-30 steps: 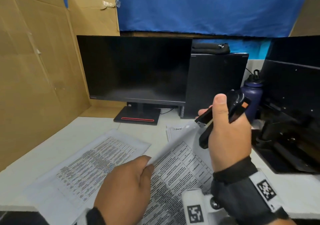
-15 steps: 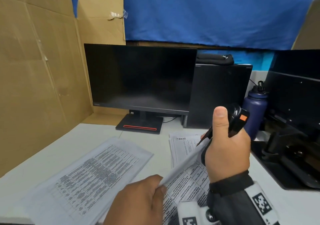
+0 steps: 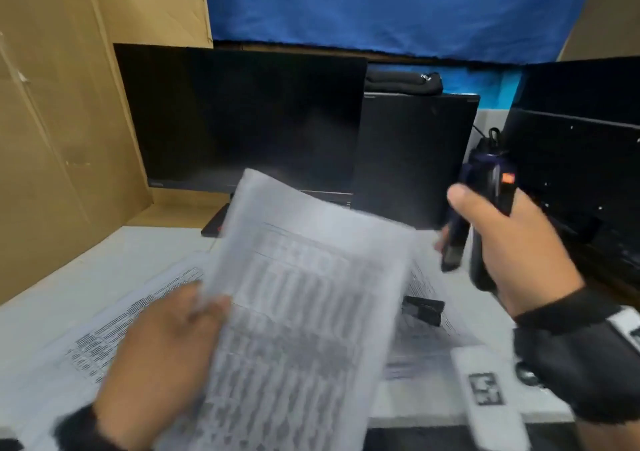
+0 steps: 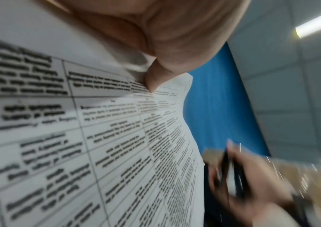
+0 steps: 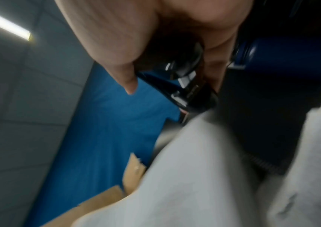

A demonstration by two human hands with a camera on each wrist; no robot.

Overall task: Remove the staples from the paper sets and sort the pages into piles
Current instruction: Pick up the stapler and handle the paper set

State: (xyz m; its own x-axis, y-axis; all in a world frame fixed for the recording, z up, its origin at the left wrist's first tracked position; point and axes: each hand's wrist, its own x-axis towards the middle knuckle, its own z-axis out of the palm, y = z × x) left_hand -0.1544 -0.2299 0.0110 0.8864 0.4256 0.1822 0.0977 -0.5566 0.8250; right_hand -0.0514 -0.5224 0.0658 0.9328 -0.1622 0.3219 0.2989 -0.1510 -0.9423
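Printed page [image 3: 304, 315]: head view, raised off the desk and tilted up, blurred, gripped at its left edge by the left hand [image 3: 162, 360], fingers curled round it. Well apart to the right, the right hand [image 3: 509, 253] is closed round a black staple remover [image 3: 485, 222] with an orange tab, thumb up along its side; tool clear of the page. On the white desk [image 3: 69, 298]: one pile of printed sheets [image 3: 114, 326] under the left hand, a second pile [image 3: 433, 332] to the right with a small black object [image 3: 424, 308] lying on it. Behind: dark monitor [image 3: 242, 118], black box [image 3: 415, 159], dark blue bottle [image 3: 485, 152]. Cardboard panel [image 3: 52, 121] on the left, blue cloth [image 3: 381, 10] along the back.

Left wrist view: thumb pressed on the page [image 4: 97, 138], pinching it; table print faces the camera. The right hand [image 4: 239, 181] with the tool is beyond the page's far edge, heavily blurred. Grey ceiling panels with strip lights [image 4: 316, 21] overhead.

Right wrist view: fingers [image 5: 116, 46] wrapped round the staple remover [image 5: 184, 86]; whether its jaws are apart cannot be told. Pale blurred paper [image 5: 184, 176] below the tool, not touching it.
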